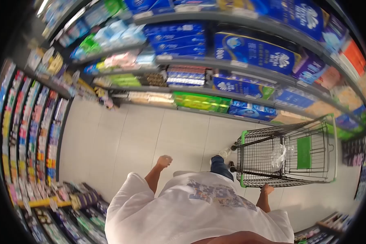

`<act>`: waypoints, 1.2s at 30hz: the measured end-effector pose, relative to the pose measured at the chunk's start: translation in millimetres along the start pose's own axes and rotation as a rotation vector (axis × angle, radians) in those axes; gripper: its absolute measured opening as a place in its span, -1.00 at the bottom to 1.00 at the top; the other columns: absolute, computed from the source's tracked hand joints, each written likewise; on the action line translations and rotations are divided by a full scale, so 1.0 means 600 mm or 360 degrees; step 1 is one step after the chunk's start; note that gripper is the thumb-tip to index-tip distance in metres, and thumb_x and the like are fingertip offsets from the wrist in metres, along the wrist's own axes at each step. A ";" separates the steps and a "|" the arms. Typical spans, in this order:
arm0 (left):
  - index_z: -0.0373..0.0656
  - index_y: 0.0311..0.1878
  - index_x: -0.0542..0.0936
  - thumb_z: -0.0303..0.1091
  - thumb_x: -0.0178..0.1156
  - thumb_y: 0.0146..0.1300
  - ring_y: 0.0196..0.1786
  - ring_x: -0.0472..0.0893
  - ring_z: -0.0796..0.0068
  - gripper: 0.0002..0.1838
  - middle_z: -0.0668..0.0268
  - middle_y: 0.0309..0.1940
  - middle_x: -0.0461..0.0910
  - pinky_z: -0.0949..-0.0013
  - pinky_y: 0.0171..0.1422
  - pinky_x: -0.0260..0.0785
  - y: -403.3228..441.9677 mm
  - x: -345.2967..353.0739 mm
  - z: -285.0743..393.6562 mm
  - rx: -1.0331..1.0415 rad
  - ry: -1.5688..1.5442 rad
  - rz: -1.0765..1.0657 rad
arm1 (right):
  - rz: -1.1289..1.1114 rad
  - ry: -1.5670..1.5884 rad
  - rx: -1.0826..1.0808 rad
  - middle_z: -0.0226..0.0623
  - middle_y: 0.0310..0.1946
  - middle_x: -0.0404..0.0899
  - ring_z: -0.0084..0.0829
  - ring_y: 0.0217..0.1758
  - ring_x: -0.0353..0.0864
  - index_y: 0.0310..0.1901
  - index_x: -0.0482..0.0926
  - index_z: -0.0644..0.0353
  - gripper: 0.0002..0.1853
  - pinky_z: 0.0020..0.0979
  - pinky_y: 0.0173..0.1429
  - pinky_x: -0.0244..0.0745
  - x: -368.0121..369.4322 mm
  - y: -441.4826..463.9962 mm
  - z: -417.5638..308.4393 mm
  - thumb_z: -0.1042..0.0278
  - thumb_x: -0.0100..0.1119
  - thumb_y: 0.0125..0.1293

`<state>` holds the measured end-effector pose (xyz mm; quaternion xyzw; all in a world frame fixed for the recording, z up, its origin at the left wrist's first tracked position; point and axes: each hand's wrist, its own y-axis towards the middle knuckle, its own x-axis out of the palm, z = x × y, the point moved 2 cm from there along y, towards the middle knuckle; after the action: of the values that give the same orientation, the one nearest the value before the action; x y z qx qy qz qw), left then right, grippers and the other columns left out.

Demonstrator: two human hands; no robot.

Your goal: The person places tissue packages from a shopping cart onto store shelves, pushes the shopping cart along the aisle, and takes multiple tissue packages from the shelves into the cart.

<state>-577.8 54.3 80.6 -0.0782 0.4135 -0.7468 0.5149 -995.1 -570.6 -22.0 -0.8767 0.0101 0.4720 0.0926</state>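
My left hand (164, 161) hangs out in front of me over the pale floor, with nothing seen in it; its fingers are loosely bent and a little apart. Close against the near side of a wire shopping cart (259, 160) is my right hand (267, 189). Its fingers are too small to make out, and I cannot tell whether it touches the cart. The cart has green corners and a green panel (304, 153). Inside it lies a clear crumpled plastic piece (279, 156).
Shelves ahead carry blue tissue packs (254, 53) and a low row of green packs (201, 102). Tall racks of small colourful goods (32, 122) line the left. More shelving (65, 219) stands behind me. Tiled floor (138, 126) runs between the shelves.
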 end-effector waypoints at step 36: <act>-0.16 0.06 0.60 -0.36 0.27 0.09 -0.20 0.62 0.22 -0.59 0.10 0.01 0.55 0.21 0.02 0.47 -0.396 1.191 0.497 0.1643 0.1063 -0.0752 | -0.0651 0.0524 0.0791 -0.18 -0.49 0.62 -0.29 -0.54 0.65 -0.18 0.58 0.35 -0.74 -0.30 -0.49 0.46 -0.437 0.158 0.544 0.31 0.13 0.23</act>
<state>-910.2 -671.5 218.0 0.3259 0.1116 -0.9263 0.1525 -1419.8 -625.8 6.0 -0.8755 -0.0363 0.2795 0.3926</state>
